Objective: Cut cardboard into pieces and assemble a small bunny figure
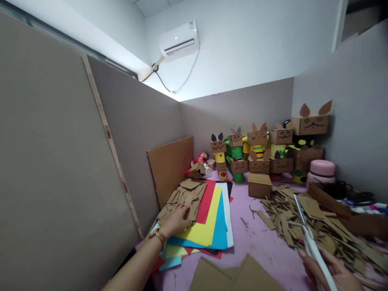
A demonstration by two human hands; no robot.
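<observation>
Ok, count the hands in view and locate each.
2: the left hand, left of centre, is on the cardboard pieces; the right hand, lower right, holds the scissors. No others show.

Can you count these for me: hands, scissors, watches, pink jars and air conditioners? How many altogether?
Left hand and right hand: 2
Scissors: 1 pair
Watch: 1
Pink jar: 1
Air conditioner: 1
Total: 6

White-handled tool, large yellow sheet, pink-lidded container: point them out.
White-handled tool (317, 258): head view, on its handle.
Large yellow sheet (200, 235): head view, lower part.
Pink-lidded container (322, 168): head view, on the lid.
</observation>
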